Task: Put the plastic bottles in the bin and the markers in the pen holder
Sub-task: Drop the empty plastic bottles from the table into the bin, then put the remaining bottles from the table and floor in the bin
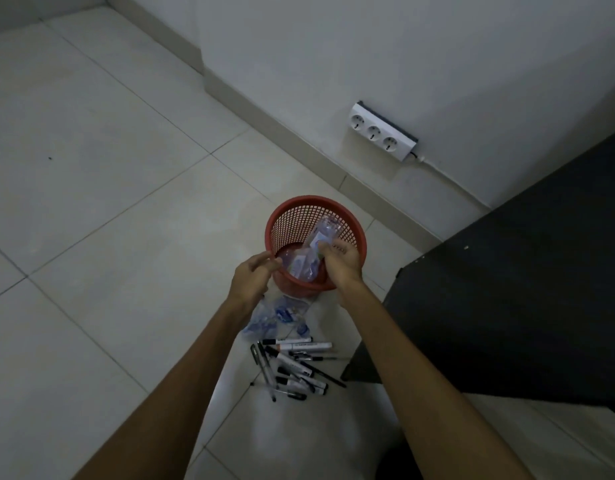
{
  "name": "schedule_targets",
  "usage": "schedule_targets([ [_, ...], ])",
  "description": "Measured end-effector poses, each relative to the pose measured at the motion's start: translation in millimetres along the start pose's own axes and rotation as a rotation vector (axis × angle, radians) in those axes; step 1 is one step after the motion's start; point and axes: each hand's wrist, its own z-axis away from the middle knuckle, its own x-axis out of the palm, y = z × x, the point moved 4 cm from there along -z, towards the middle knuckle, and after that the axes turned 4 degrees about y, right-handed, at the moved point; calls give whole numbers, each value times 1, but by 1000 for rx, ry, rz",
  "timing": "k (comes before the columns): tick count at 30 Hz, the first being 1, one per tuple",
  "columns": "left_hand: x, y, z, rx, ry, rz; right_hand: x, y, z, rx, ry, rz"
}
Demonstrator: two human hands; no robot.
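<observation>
Markers: a loose heap of markers and pens [294, 367] lies on the floor at lower centre of the frame, nearest the person. They look light, stiff and apt to roll; best taken by the barrel, a few at once. No pen holder is in view.
Bottles on floor: crumpled clear plastic bottles [276, 317] lie just above the heap, touching the foot of the bin. Probably empty, so light, springy and slick; grip the neck or a crease.
Left hand [254, 275]: at the bin's left rim, fingers loosely curled; I cannot tell whether it holds anything.
Right hand [340, 261]: over the bin's mouth, fingers pinching a clear plastic bottle [325, 233] that reaches down inside.
Bin: a red mesh bin [292, 216] at centre, with more clear plastic at its bottom.
Floor: pale glossy tiles [108, 150], hard and smooth.
Room: a dark cabinet [524, 289] at right; a white power strip [382, 131] on the white wall, upper right.
</observation>
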Motion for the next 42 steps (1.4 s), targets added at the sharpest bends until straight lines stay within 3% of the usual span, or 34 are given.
schedule_targets([
  [7, -37, 53, 70, 91, 4, 17, -10, -43, 73, -42, -24, 23],
  [15, -81, 141, 198, 284, 42, 57, -42, -154, 207, -288, -63, 12],
  [23, -73, 226, 324, 510, 1, 98, -133, -251, 321, -481, -101, -84],
  [32, 39, 260, 407, 657, -169, -13, -330, -270, 346, -556, 141, -140],
  [36, 107, 267, 431, 676, -241, -1, -421, -250, 332, -510, 304, -138],
  [42, 224, 273, 452, 689, -351, -67, -536, -227, 301, -406, 423, -198],
])
